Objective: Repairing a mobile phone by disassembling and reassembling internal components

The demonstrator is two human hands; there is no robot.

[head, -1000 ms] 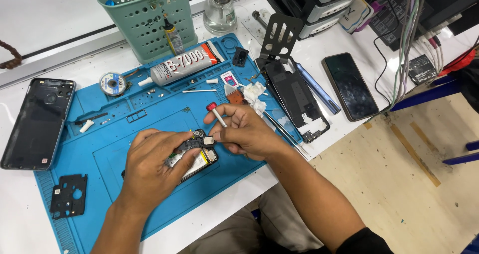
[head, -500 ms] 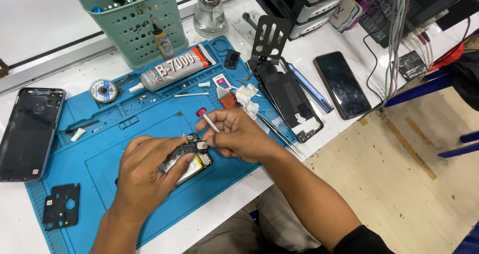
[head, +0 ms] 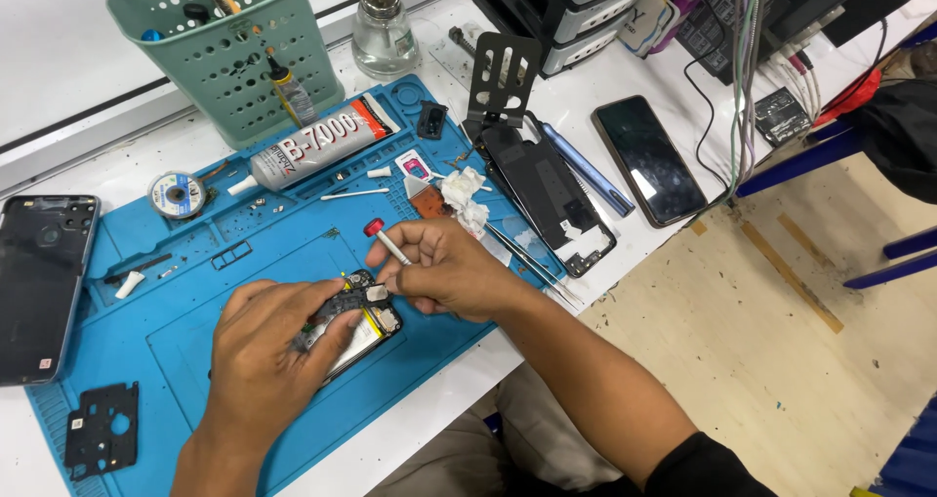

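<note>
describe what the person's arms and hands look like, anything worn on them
Both hands, left and right, are bare: no gloves, rings or watch visible. The forearms are uncovered too; a dark sleeve shows only on the right upper arm, near the picture's bottom edge.

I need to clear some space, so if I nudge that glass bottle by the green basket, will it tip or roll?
The glass bottle stands upright on a wide base, so it probably slides rather than tips. Its metal pump top adds height, so push low. Glass looks smooth and breakable.
</note>
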